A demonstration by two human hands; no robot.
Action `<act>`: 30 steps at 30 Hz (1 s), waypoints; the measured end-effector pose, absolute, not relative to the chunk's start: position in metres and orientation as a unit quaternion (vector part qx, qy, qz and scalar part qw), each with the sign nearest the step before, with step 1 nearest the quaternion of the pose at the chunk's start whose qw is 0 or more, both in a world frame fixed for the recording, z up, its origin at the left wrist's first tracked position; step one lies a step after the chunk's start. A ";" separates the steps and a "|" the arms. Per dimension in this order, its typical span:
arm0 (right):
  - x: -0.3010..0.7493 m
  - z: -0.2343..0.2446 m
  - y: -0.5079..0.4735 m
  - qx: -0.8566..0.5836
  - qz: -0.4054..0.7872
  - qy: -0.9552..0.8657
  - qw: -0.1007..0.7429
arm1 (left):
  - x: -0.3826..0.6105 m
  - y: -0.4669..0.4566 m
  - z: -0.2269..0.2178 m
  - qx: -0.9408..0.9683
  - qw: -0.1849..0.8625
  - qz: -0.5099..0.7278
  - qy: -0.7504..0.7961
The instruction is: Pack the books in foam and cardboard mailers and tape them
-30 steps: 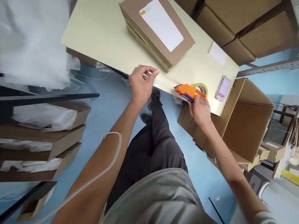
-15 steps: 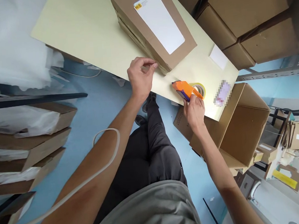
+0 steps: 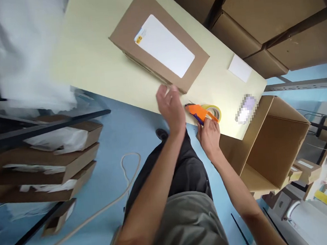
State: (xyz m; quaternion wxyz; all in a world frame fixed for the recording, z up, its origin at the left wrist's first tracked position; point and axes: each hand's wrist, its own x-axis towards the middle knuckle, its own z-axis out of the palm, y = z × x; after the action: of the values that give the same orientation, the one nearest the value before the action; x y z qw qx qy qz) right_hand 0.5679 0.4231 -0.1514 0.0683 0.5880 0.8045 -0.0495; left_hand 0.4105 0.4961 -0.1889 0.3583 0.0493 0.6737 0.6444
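Note:
A closed cardboard box (image 3: 127, 34) with a large white label (image 3: 165, 46) on its top lies on the pale yellow table (image 3: 98, 67). My left hand (image 3: 171, 108) is at the box's near edge, by its right corner. Its fingers are bent and a little apart, slightly blurred, with nothing visible between them; whether they touch the box I cannot tell. In my right hand (image 3: 209, 135) is an orange tape dispenser (image 3: 196, 111) with purple parts, gripped by its handle. It carries a roll of tape (image 3: 214, 111) and is just right of the box corner.
A white card (image 3: 240, 68) and a pixelated object (image 3: 246, 109) lie on the table's right part. An open cardboard carton (image 3: 277, 147) stands beyond its right end. Large boxes (image 3: 262, 11) line the far side. Shelves with trays (image 3: 78, 160) stand left; a pale cable (image 3: 102, 211) hangs there.
The box has turned and lies flatter along the table, shifted left in view. My left hand has loosened from its pinch and moved right. The tape dispenser stays in my right hand, slightly lower in view.

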 end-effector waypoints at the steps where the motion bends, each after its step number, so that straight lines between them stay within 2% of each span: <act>1: 0.568 -0.151 0.422 0.584 -0.054 0.807 0.068 | 0.422 0.500 -0.180 0.066 0.364 0.638 0.676; 5: 0.571 -0.147 0.424 0.561 -0.068 0.823 0.058 | 0.434 0.520 -0.169 0.126 0.382 0.603 0.689; 14: 0.558 -0.134 0.484 0.493 -0.179 0.848 0.073 | 0.353 0.536 -0.157 0.234 0.444 0.493 0.711; 18: 0.598 -0.120 0.494 0.485 -0.218 0.841 0.097 | 0.353 0.535 -0.154 0.217 0.440 0.468 0.735; 22: 0.663 -0.110 0.515 0.523 -0.190 0.822 0.120 | 0.354 0.535 -0.152 0.219 0.441 0.452 0.743; 26: 0.673 -0.124 0.572 0.536 -0.142 0.824 0.117 | 0.349 0.535 -0.146 0.236 0.447 0.443 0.740; 30: 0.630 -0.152 0.639 0.541 -0.169 0.820 0.080 | 0.344 0.537 -0.146 0.249 0.456 0.447 0.728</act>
State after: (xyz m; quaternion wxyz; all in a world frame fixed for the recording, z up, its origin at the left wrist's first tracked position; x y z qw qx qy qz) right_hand 0.6304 0.6395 -0.1517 0.0804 0.5407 0.8202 -0.1688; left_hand 0.3440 0.5366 -0.1462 0.4560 0.2486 0.7281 0.4473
